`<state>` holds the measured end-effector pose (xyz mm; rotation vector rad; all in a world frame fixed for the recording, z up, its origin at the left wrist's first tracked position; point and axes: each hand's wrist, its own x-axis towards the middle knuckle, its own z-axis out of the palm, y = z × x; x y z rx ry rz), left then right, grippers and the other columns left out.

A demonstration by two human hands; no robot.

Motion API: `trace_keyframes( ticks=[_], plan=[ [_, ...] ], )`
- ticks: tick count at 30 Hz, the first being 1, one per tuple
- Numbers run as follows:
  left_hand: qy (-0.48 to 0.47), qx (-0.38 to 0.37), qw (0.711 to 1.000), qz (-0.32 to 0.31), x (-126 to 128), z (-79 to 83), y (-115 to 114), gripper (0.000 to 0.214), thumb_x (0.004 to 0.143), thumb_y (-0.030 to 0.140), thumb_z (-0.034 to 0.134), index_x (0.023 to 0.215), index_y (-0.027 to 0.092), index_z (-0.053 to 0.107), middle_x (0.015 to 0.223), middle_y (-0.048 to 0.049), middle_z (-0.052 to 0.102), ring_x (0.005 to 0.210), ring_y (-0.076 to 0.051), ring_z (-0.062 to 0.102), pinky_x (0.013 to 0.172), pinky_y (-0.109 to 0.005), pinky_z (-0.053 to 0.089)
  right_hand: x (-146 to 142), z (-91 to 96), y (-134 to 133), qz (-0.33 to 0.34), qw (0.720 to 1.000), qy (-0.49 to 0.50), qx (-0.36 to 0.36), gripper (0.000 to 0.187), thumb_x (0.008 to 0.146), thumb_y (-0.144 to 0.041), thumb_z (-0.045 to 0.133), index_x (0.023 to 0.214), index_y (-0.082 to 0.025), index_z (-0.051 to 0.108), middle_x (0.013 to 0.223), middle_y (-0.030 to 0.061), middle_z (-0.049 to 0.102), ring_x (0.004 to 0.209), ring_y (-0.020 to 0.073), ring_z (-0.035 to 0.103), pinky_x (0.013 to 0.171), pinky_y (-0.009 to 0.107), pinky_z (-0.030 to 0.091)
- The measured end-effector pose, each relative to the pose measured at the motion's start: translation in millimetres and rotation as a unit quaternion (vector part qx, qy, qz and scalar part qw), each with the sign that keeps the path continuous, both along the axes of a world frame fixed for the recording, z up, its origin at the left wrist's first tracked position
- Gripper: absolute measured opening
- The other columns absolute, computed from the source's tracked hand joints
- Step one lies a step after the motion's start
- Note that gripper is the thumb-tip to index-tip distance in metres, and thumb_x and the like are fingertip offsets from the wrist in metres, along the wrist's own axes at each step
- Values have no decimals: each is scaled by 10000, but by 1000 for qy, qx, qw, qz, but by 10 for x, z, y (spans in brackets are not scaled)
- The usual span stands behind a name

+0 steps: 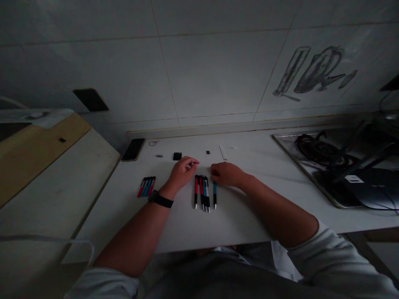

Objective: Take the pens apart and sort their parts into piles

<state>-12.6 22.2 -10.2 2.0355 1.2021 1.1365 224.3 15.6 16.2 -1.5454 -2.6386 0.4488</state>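
Pretty dim in here. A dark phone point(133, 149) lies face up at the back left corner of the white counter point(280, 199). A gas stove point(314, 151) sits off to the right, with some flat dark gadget point(370, 189) resting on its near end. A little clump of black bits point(177, 156) and two thin white sticks point(223, 152) lie near the tiled wall point(218, 70).

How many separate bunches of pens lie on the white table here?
2. The left bunch lies outside the left hand; the middle bunch, its rightmost blue pen slightly apart, lies between that hand and the right hand. The hands may hide more pens.
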Motion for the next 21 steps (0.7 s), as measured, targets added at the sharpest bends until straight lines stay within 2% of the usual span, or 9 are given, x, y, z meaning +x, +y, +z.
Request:
trace_keyframes(
  ticks=[4,7,12,16,19,21],
  plan=[
    [9,2,1000,-3,-2,16,-15,133,939,201,586,973,210,714,1014,-48,688,881,-160,650,717,-276,539,-36,19,-34,-7,1000,10,11,148,907,-328,632,976,-214,696,940,124,758,838,264,686,676,328,415],
    [24,7,1000,-4,-6,17,-20,139,943,201,585,981,211,718,1011,-46,690,877,-159,653,722,-278,538,-71,20,-95,-19,1000,-4,-1,236,890,-418,677,1012,-215,677,951,145,755,847,294,695,665,339,425],
    [40,15,999,-9,-5,8,-24,140,953,221,579,999,216,711,1025,-47,699,867,-157,655,732,-285,547,-105,12,-162,-29,999,-13,9,256,876,-295,653,1114,-201,646,1013,174,755,890,306,705,685,344,432],
    [25,17,999,-14,7,11,-40,171,940,243,624,1093,220,698,1055,-54,712,868,-159,666,779,-304,558,-113,38,-123,-44,995,91,14,338,885,-233,644,1217,-207,588,928,99,772,859,253,703,713,320,430],
    [10,3,1000,-29,20,13,-53,263,923,288,682,1177,222,685,1066,-62,732,914,-180,685,836,-334,563,-127,30,-84,-36,978,207,17,354,891,-204,661,1229,-224,554,891,39,769,816,200,700,727,293,442],
    [5,-12,999,-39,29,6,-56,247,920,303,689,1152,219,697,1030,-59,745,920,-190,695,857,-349,565,-143,-1,-73,-26,965,261,15,345,894,-212,673,1215,-239,551,899,19,766,807,184,701,733,284,458]
  ],
)
